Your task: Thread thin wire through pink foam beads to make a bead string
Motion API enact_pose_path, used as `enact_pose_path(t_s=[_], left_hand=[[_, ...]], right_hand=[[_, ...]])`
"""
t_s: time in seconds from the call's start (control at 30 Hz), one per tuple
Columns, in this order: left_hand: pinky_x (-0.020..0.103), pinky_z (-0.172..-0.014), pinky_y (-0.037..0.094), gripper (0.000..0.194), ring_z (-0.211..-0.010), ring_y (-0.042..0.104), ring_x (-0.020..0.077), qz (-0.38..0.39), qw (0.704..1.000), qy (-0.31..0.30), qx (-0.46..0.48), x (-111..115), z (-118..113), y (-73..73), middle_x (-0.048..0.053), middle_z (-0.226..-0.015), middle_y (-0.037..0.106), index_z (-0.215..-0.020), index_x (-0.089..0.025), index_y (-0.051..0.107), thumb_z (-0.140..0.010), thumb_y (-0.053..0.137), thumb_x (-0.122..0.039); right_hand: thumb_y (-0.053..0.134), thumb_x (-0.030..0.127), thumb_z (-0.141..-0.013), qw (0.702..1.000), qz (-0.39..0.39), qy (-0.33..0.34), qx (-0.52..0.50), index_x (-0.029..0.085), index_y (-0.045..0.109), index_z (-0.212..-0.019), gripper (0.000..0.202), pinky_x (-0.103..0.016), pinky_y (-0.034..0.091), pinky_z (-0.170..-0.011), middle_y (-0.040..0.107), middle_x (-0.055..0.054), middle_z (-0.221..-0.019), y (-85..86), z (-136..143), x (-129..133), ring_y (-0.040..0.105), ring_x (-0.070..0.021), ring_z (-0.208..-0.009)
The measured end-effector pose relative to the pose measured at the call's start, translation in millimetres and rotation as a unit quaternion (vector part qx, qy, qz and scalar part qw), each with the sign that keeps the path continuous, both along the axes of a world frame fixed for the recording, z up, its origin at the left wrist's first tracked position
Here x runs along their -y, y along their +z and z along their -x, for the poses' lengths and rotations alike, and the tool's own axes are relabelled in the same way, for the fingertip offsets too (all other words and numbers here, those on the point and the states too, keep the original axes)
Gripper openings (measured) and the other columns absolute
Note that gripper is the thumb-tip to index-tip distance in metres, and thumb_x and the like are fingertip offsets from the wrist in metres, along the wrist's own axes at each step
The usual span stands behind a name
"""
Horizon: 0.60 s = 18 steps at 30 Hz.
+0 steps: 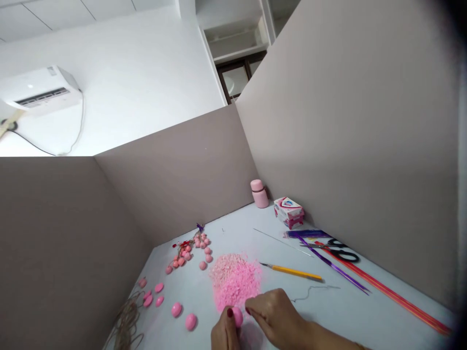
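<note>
At the bottom middle, my left hand (pixel 224 334) is closed on a smooth pink ball (pixel 238 317), thumb on its side. My right hand (pixel 279 316) is just to the right, fingers pinched beside the ball; whatever lies between the fingertips is too small to make out. Right behind the hands spreads a pile of pink crumbs (pixel 237 282), paler at the back left. Two more pink balls (pixel 190 322) rest on the table left of my left hand, with several flattened pink pieces (pixel 159 288) farther left. A loose grey thread (pixel 310 290) runs right of my right hand.
Twine (pixel 127 318) lies at the left edge, tied pink balls (pixel 187 255) behind. To the right are a yellow-handled pointed tool (pixel 297 272), a thin rod (pixel 279 240), scissors (pixel 341 253), purple ribbon (pixel 337 269) and red strips (pixel 394 291). A pink bottle (pixel 260 197) and box (pixel 289 212) stand near grey partitions (pixel 182 180).
</note>
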<state>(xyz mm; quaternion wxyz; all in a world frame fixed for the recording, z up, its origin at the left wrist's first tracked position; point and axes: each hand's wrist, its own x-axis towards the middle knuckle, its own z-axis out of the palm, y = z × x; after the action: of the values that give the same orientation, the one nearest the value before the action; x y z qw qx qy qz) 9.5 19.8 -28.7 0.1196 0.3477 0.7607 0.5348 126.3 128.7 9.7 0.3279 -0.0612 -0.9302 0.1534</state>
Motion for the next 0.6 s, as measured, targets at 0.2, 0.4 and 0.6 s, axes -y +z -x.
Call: enact_pose_path(t_s=[0.2, 0.4, 0.6], left_hand=[[0.030, -0.054, 0.028, 0.053, -0.050, 0.038, 0.0155, -0.011, 0.999, -0.024, -0.027, 0.2, -2.1, 6.0, -0.006, -0.054, 0.036, -0.101, -0.015, 0.049, -0.082, 0.028, -0.060], [0.028, -0.052, 0.027, 0.046, -0.050, 0.037, 0.0140, -0.013, 0.996, -0.065, -0.054, 1.6, -8.4, 9.4, -0.006, -0.060, 0.040, -0.109, -0.012, 0.042, -0.083, 0.039, -0.050], [0.030, -0.058, 0.027, 0.041, -0.056, 0.044, 0.0172, 0.007, 0.997, -0.060, -0.052, 3.5, -5.4, 8.7, -0.001, -0.059, 0.045, -0.074, -0.020, 0.050, -0.084, 0.031, -0.054]], right_hand=[[0.033, 0.016, -0.088, 1.000, 0.020, -0.009, 0.003, 0.018, 0.051, -0.063, 0.031, -0.025, 0.025, -0.049, 0.060, 0.001, -0.056, -2.8, 2.3, -1.8, 0.052, -0.0115, -0.049], [0.031, 0.019, -0.092, 0.999, 0.036, -0.013, 0.006, 0.018, 0.053, -0.066, 0.034, -0.024, 0.027, -0.051, 0.060, 0.000, -0.058, -3.3, 4.7, -4.1, 0.053, -0.0118, -0.051], [0.030, 0.019, -0.092, 0.999, 0.039, 0.005, 0.002, 0.018, 0.051, -0.062, 0.036, -0.025, 0.026, -0.050, 0.057, 0.001, -0.055, -5.2, 2.9, -1.8, 0.050, -0.0113, -0.048]])
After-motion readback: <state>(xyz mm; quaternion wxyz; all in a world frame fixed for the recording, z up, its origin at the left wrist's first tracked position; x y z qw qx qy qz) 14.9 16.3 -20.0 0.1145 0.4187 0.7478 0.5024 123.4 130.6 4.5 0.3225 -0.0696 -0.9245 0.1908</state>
